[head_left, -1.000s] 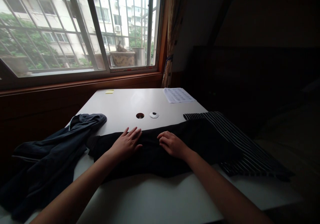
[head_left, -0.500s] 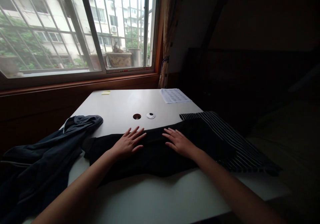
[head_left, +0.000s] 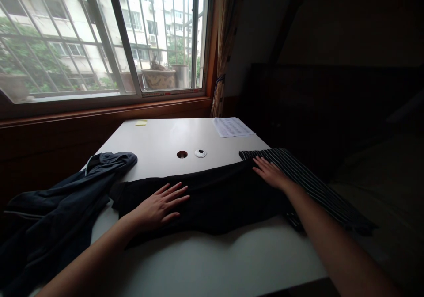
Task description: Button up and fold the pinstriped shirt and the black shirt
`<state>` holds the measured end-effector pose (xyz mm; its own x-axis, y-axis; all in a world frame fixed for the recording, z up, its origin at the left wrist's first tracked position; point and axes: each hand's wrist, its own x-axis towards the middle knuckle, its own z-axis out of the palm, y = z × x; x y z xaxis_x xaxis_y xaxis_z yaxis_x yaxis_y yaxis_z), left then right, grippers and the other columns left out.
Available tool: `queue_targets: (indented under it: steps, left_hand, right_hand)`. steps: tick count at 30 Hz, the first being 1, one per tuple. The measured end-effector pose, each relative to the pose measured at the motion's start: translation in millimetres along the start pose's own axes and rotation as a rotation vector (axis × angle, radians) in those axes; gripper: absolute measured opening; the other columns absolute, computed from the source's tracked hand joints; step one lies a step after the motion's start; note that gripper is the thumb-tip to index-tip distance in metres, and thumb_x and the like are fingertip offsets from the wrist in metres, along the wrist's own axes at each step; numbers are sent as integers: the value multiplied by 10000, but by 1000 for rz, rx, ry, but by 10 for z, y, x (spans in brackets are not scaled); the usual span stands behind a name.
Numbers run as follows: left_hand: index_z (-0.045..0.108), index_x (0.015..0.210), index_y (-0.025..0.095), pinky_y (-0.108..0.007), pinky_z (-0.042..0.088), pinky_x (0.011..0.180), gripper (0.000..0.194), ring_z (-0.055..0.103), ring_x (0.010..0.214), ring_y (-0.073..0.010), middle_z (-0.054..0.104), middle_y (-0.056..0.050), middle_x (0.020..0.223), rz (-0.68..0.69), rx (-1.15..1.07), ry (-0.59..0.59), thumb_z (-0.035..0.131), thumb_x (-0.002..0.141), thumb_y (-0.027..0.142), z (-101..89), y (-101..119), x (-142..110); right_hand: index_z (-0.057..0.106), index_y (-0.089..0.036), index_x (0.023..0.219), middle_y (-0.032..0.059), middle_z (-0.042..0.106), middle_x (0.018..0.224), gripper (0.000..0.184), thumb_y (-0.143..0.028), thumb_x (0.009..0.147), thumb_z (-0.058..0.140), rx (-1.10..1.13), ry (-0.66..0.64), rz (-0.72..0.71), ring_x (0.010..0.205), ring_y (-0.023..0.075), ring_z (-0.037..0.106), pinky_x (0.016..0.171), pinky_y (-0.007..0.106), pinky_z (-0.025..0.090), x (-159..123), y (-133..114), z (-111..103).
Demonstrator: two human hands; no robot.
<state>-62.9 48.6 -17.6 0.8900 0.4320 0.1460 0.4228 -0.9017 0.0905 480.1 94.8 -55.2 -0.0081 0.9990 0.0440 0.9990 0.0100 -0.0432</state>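
A black garment lies spread lengthwise across the white table, its exact kind unclear in the dim light. My left hand rests flat on its left half, fingers spread. Toward the garment's right end, my right hand also lies on the cloth with fingers stretched out. Neither hand grips anything. A black-and-white striped garment lies at the right, partly beneath the black one's end. On the left, a dark blue garment is heaped over the table's edge, near the black cloth's left end.
The white table has a round hole with a white cap beside it. Printed sheets lie at the far right corner, a yellow note at the far left. A barred window and curtain stand behind.
My right hand has slid right along the black garment, toward the striped one. My left hand has moved slightly left and nearer to me. The black cloth looks smoother on the right.
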Motion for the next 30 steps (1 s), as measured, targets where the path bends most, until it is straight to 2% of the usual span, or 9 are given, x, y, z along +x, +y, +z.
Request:
queue_targets:
  steps: [4, 9, 13, 15, 17, 21, 24, 26, 30]
  left_hand:
    - [198, 1577, 376, -485, 251, 1225, 604, 222, 1514, -256, 184, 9, 1652, -61, 1, -38, 424, 1029, 490, 18, -12, -136]
    - [226, 1570, 377, -480, 272, 1219, 587, 242, 1510, -252, 212, 5, 1648, -103, -16, -46, 436, 1030, 467, -44, 24, -353]
    - [274, 1562, 362, -508, 319, 1197, 596, 307, 1488, -272, 298, -20, 1626, -112, -48, -56, 483, 1012, 458, -138, 86, -520]
    - [348, 1535, 355, -520, 338, 1188, 592, 370, 1457, -282, 394, -32, 1585, -90, -70, -36, 535, 984, 466, -185, 142, -559]
    - [471, 1461, 341, -522, 364, 1173, 537, 458, 1390, -290, 514, -51, 1497, -64, -93, -1, 600, 950, 442, -227, 222, -555]
    - [626, 1263, 284, -454, 505, 1000, 347, 619, 1095, -262, 669, -79, 1181, -65, -92, 20, 639, 917, 268, -272, 400, -466]
    - [659, 1133, 251, -367, 532, 850, 215, 626, 874, -207, 661, -56, 972, -77, -68, 29, 574, 945, 192, -266, 462, -415]
    - [661, 1056, 237, -334, 520, 814, 175, 613, 815, -186, 640, -42, 903, -61, -65, 46, 524, 971, 171, -256, 459, -413]
    - [641, 996, 226, -313, 500, 800, 170, 596, 777, -171, 618, -31, 865, -35, -65, 73, 486, 988, 156, -250, 413, -451]
  right_hand:
    - [310, -220, 1568, 47, 213, 1659, 675, -556, 998, 177, -10, 29, 66, 1526, 261, 190, 1217, 527, 203, -26, 202, 41]
    - [331, -191, 1556, 61, 271, 1643, 682, -545, 986, 208, -51, 66, 150, 1506, 299, 238, 1190, 576, 237, -217, 460, 17]
    - [520, -156, 1430, 111, 436, 1555, 601, -480, 959, 333, -82, 236, 100, 1443, 342, 340, 1173, 558, 279, -393, 465, -123]
    - [615, -169, 1319, 133, 541, 1448, 508, -444, 959, 385, -39, 345, -27, 1372, 335, 426, 1166, 517, 309, -502, 258, -262]
    - [679, -205, 1195, 131, 623, 1303, 404, -439, 968, 439, 68, 385, -176, 1248, 316, 527, 1121, 490, 378, -659, -111, -423]
    - [688, -255, 1080, 73, 663, 1105, 227, -407, 972, 558, 344, 147, -519, 1030, 233, 624, 942, 391, 514, -1101, -1109, -651]
    - [663, -253, 1165, 60, 656, 1111, 360, -433, 862, 735, 411, -13, -678, 978, 211, 625, 867, 337, 526, -1371, -1724, -649]
    - [664, -239, 1160, 58, 665, 1077, 395, -393, 818, 786, 370, -33, -728, 956, 218, 615, 846, 344, 513, -1453, -1951, -587]
    - [689, -212, 966, 44, 663, 915, 107, -161, 879, 653, 308, 24, -778, 855, 194, 578, 769, 323, 469, -1464, -2029, -485]
